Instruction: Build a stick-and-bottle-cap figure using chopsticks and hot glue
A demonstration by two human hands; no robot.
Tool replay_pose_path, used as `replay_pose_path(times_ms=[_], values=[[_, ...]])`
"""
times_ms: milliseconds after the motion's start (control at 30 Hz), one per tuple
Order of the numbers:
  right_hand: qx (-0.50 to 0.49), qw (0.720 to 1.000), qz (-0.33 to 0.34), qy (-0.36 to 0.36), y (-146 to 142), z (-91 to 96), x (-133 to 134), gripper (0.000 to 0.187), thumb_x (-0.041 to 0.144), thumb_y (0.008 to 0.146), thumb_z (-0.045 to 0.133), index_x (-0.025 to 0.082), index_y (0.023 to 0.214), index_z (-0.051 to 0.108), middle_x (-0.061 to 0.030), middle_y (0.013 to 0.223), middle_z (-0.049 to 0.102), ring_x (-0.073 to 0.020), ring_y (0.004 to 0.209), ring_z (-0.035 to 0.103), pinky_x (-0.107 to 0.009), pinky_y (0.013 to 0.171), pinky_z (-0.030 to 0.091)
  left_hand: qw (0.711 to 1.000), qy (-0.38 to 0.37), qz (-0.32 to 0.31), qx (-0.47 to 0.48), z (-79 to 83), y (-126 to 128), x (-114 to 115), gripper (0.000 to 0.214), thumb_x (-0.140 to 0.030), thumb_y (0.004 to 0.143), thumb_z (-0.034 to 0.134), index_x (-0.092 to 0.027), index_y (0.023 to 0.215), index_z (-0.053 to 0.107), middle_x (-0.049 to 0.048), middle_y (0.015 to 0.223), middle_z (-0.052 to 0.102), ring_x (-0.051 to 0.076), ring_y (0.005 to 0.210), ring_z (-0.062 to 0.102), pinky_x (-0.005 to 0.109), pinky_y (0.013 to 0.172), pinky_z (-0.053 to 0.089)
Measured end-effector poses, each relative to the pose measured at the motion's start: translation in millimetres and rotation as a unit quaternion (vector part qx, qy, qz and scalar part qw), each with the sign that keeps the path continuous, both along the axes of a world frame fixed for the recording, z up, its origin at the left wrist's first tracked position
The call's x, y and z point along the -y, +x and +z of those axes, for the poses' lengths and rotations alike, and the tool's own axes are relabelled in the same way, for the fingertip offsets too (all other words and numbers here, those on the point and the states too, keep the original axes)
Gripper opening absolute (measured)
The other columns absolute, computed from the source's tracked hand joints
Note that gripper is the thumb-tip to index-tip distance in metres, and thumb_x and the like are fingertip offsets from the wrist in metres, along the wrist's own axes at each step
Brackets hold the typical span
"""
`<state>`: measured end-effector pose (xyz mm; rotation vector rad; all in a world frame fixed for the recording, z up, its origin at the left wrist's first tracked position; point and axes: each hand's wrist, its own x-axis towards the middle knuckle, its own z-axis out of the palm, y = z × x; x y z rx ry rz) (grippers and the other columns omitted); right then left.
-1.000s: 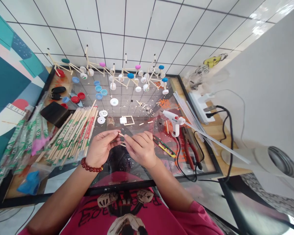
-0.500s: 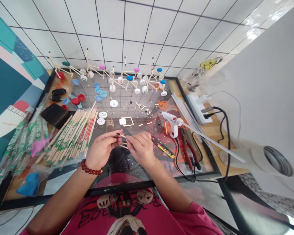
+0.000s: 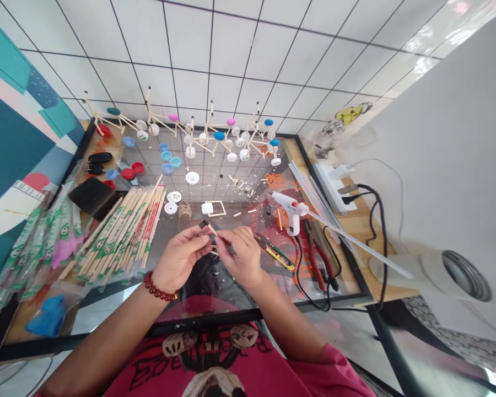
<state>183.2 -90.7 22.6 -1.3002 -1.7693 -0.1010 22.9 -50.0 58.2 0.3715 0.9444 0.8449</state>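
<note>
My right hand (image 3: 242,255) is closed in a pinch on the lower end of a short wooden stick (image 3: 212,229). At the stick's upper end sits a small black piece (image 3: 203,224). The fingertips of my left hand (image 3: 182,255) are closed around that black end; whether it is glued on I cannot tell. Thin wooden pieces show between the hands, partly hidden by the fingers. Just beyond lies a small square stick frame (image 3: 220,208) with a white cap (image 3: 207,208) at its left side.
Wrapped chopsticks (image 3: 119,231) lie to the left. A glue gun (image 3: 289,207), red-handled pliers (image 3: 316,253) and a yellow cutter (image 3: 279,256) are on the right. Stick figures with bottle-cap wheels (image 3: 219,136) line the back. Blue caps (image 3: 166,155) and wood scraps are scattered about.
The stick has turned in my fingers, and its black end now shows broader and tilted up. Both hands have shifted slightly in view.
</note>
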Motion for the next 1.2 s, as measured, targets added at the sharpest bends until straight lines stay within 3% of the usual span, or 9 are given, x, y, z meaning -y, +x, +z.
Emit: replay_pose_path(times_ms=[167,467,600,767,933,1067,1200], values=[[0.009,1.0,0.014,0.008,-3.7,-2.7,0.4,0.009,0.019,0.106,0.062,0.021,0.103,0.07,-0.0004,0.077,0.075,-0.0161,0.068,0.065,-0.032,0.074,0.048,0.999,0.038,0.015,0.003,-0.9,2.9,4.5,0.029,-0.015,0.057,0.103,-0.016,0.078,0.082,0.002,0.087,0.081,0.011,0.079,0.072,0.021,0.076,0.06],[0.04,0.999,0.011,0.015,-4.6,-3.0,0.8,0.011,0.018,0.105,0.064,0.023,0.098,0.07,-0.0004,0.078,0.076,-0.0166,0.069,0.065,-0.033,0.076,0.048,0.998,0.013,0.056,-0.01,-6.1,2.5,4.0,0.037,-0.028,0.05,0.108,-0.013,0.067,0.079,0.0033,0.08,0.08,0.009,0.066,0.067,0.02,0.065,0.059],[0.018,1.0,0.013,0.011,-4.6,-3.8,0.7,0.009,0.018,0.105,0.064,0.023,0.102,0.07,-0.0007,0.08,0.078,-0.017,0.069,0.067,-0.034,0.075,0.048,0.999,0.013,0.03,0.019,-4.2,0.9,5.1,0.032,-0.022,0.059,0.104,-0.014,0.083,0.084,0.0048,0.09,0.082,0.01,0.071,0.07,0.02,0.071,0.061],[-0.026,1.0,0.008,0.002,-2.0,-1.3,-0.7,0.007,0.018,0.105,0.064,0.023,0.103,0.069,-0.0007,0.08,0.078,-0.0171,0.068,0.067,-0.034,0.072,0.048,0.998,-0.007,0.016,0.065,-2.8,-0.4,5.4,0.044,-0.011,0.06,0.099,-0.019,0.101,0.084,0.0027,0.098,0.082,0.013,0.079,0.073,0.026,0.077,0.065],[-0.038,0.999,-0.005,-0.002,0.5,-0.9,-0.6,0.008,0.018,0.105,0.064,0.024,0.103,0.069,-0.0005,0.08,0.076,-0.0178,0.068,0.066,-0.035,0.072,0.048,0.999,-0.019,0.04,0.015,-6.8,-2.2,1.5,0.031,-0.018,0.056,0.103,-0.014,0.078,0.082,0.0039,0.08,0.078,0.01,0.066,0.066,0.021,0.062,0.06],[-0.086,0.996,-0.003,-0.039,-0.7,-1.1,1.6,0.008,0.021,0.104,0.065,0.026,0.104,0.071,0.0005,0.08,0.076,-0.0181,0.07,0.067,-0.034,0.073,0.052,0.999,0.002,0.043,-0.007,-6.2,-2.8,0.4,0.039,-0.027,0.044,0.109,-0.015,0.062,0.077,0.0001,0.064,0.071,0.009,0.061,0.063,0.02,0.058,0.058],[-0.142,0.987,-0.01,-0.075,-1.0,-0.5,3.3,0.009,0.023,0.104,0.065,0.028,0.104,0.072,0.001,0.083,0.078,-0.0176,0.071,0.069,-0.032,0.073,0.055,0.998,0.031,0.026,-0.052,-3.9,-0.2,3.6,0.044,-0.041,0.041,0.11,-0.016,0.063,0.08,0.0038,0.069,0.076,0.01,0.062,0.065,0.021,0.059,0.058]])
